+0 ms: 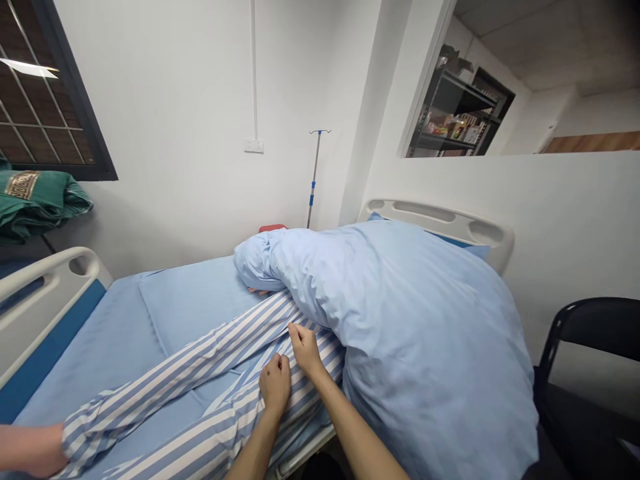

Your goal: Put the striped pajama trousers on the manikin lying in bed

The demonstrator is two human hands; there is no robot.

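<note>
Striped hospital trousers (pixel 220 427) apparently pinched by left hand (pixel 275 383), right hand (pixel 305 351).

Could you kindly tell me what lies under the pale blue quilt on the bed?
From under the pale blue quilt come a striped garment and fingers; everything else beneath it is covered.

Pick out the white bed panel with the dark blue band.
It's the panel at the left of the view, with the band along its lower edge. The other white panel, behind the pale blue bedding, shows no band.
</note>
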